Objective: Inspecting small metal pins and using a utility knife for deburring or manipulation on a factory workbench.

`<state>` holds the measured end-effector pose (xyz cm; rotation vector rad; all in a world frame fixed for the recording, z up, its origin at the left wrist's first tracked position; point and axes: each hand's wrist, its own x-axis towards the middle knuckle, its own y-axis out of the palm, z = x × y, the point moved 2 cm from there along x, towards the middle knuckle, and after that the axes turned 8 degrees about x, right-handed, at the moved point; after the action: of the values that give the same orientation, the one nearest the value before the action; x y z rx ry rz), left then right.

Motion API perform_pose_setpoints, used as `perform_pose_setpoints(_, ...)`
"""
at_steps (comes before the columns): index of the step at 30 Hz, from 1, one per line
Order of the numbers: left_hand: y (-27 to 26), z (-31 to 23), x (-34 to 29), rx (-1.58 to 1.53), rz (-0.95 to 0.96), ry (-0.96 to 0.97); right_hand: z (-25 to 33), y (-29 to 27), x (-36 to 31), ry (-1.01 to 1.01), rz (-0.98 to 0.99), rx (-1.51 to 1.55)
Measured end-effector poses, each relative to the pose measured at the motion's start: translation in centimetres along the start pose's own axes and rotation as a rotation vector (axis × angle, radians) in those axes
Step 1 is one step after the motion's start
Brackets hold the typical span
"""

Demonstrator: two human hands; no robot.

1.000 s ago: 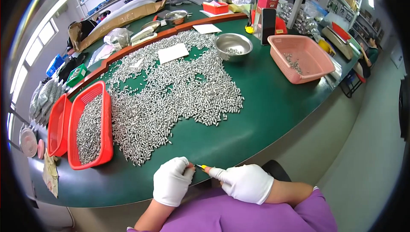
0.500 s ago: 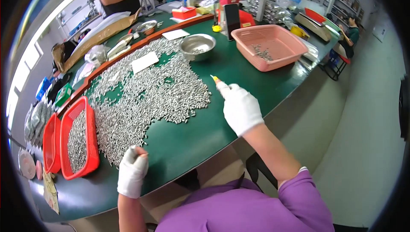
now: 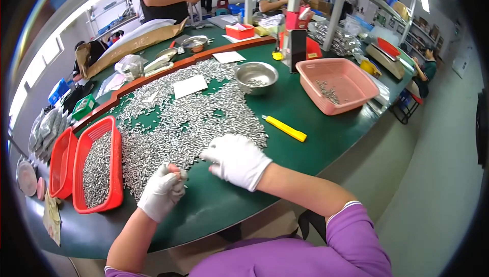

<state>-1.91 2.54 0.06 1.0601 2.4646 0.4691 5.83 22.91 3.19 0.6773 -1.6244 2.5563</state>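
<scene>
A wide spread of small silver metal pieces [image 3: 173, 134] covers much of the green table [image 3: 224, 200]. My right hand [image 3: 237, 161], in a white glove with bare fingertips, reaches over the near right edge of the spread. Its thumb and forefinger are apart, with nothing visible between them. My left hand [image 3: 163, 191], gloved likewise, is closed with thumb and fingertips together near the spread's front edge; whatever it may hold is hidden. A yellow utility knife [image 3: 286, 128] lies on the table beyond my right hand, touched by neither.
Left stand red baskets [image 3: 118, 175], one holding many pieces. Beyond the spread are a steel bowl [image 3: 256, 77], a pink basin [image 3: 338, 86] and an upright phone [image 3: 298, 51]. A white card [image 3: 190, 86] lies on the pieces. A wooden rail [image 3: 153, 76] borders the far side.
My right hand has let go of the yellow utility knife, which now lies on the table, and has moved left to the pieces. My left hand stays closed. The view has shifted somewhat.
</scene>
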Motion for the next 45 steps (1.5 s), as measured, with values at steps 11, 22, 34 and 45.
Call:
perform_pose_setpoints(11, 0.0, 2.5, -1.6, 0.111, 0.298, -0.145, -0.1, 4.6, 4.2, 0.018, 0.196, 0.046)
perform_pose_setpoints(22, -1.3, 2.7, -1.6, -0.191, 0.302, -0.202, -0.3, 5.2, 3.9, -0.054, 0.139, 0.092)
perform_pose_setpoints(34, -1.2, 2.2, -1.0, -0.156, 0.265, -0.190, -1.7, 1.8, 4.4, -0.007, -0.103, 0.166)
perform_pose_setpoints(45, -0.6, 2.1, -1.3, -0.183, 0.251, -0.155, -0.5, 4.0, 4.2, -0.106, 0.040, 0.066)
